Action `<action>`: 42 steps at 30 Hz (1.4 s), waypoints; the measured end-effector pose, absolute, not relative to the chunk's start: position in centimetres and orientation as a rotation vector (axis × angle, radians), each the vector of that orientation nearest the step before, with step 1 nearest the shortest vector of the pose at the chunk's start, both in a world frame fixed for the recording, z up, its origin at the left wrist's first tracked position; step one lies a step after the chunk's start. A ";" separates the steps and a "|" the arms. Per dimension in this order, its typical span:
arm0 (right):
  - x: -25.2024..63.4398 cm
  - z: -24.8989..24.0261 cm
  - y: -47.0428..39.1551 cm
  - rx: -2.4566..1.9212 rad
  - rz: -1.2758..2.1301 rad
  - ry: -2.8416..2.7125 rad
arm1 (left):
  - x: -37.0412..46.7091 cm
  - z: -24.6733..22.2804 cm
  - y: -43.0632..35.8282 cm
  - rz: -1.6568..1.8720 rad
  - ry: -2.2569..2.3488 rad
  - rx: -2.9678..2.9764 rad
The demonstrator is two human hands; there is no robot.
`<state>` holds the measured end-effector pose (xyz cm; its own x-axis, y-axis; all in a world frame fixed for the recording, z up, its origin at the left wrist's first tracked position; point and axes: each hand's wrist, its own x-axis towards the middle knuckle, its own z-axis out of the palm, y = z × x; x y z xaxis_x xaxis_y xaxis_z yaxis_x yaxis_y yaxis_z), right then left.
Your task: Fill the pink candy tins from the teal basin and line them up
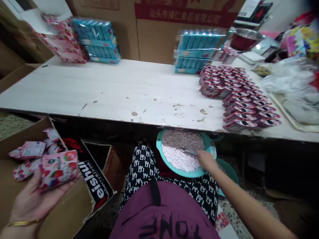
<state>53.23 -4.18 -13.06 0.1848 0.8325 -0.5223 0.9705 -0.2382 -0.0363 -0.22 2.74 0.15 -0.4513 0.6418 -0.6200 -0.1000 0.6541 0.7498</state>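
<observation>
Left grip (43, 194) holds a pink packet (59, 168), right grip (206, 160) a utensil (190, 152), its tip indistinct.

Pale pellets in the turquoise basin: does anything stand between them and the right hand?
Nothing visible blocks the way. The right hand is over the rim of the turquoise basin, and only the metal utensil in its fingers lies between it and the pale pellets.

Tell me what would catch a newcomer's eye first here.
Probably the turquoise basin of small pale pieces at the person's lap, where the right hand holds a metal utensil. Next, the dense rows of berry-printed packs on the white table's right side.
</observation>
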 end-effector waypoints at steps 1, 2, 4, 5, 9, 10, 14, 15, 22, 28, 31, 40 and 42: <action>52.3 -13.9 -3.6 2.198 -0.703 1.697 | 2.3 0.3 3.0 0.900 1.742 0.374; 51.3 -14.8 -3.0 2.229 -0.754 1.688 | 4.8 0.0 3.2 0.859 1.635 0.335; 49.5 -16.5 -2.0 2.274 -0.838 1.704 | 9.9 -1.3 3.9 0.730 1.467 0.303; 48.7 -17.2 -1.7 2.293 -0.890 1.719 | 12.4 -2.2 4.3 0.657 1.385 0.316; 47.5 -18.5 -1.3 2.376 -1.108 1.759 | 21.1 -6.4 5.9 0.477 1.188 0.468; 47.7 -18.4 -1.3 2.389 -1.159 1.766 | 22.8 -7.4 6.2 0.460 1.195 0.532; 50.1 -16.7 -2.2 2.409 -1.354 1.850 | 27.1 -10.7 7.6 0.452 1.310 0.878; 50.9 -15.9 -2.4 2.419 -1.396 1.877 | 27.7 -11.3 7.9 0.464 1.329 0.985; 53.6 -7.7 -2.5 2.390 -1.330 2.069 | 31.5 -14.1 7.7 0.434 1.372 1.543; 50.0 -1.8 -0.2 2.160 -0.687 1.835 | 33.5 -15.6 6.0 0.371 1.343 1.525; 48.0 -0.3 1.2 2.005 -0.551 1.856 | 33.6 -16.2 5.9 0.383 1.355 1.478; 52.2 -1.6 -0.8 2.060 -0.415 1.830 | 33.4 -15.6 6.0 0.587 1.345 1.050; 53.1 -4.9 -2.1 2.128 -0.533 1.724 | 32.5 -14.9 6.3 0.663 1.347 0.920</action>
<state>53.05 -2.07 -4.85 0.1890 0.8479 -0.4953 0.9795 -0.1987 0.0337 32.49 6.34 -14.86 0.1360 0.8449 -0.5173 0.1057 0.5068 0.8555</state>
